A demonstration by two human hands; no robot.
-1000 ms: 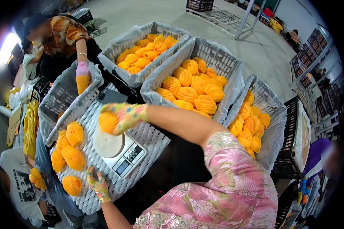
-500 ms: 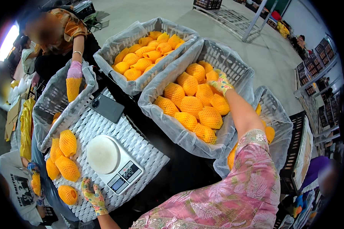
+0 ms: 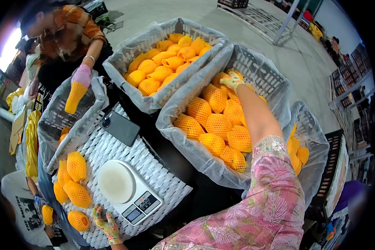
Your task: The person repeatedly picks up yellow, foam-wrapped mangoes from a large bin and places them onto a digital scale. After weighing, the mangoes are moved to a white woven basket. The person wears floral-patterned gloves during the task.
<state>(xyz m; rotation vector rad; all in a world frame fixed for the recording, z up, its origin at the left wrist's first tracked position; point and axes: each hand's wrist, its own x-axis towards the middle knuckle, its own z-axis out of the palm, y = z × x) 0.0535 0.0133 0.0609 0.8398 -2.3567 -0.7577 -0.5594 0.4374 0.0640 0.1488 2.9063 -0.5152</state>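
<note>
**A:** Where is your right hand?

**B:** My gloved right hand (image 3: 232, 80) reaches into the far end of the plastic-lined grey crate (image 3: 266, 71), resting on orange fruits in yellow foam net sleeves (image 3: 216, 125). Whether the fingers close on one, I cannot tell.

**A:** And the left?

**B:** My left hand (image 3: 106, 223), fingers spread and empty, lies on the white woven tray (image 3: 162, 183) beside the white kitchen scale (image 3: 127, 191).
</note>
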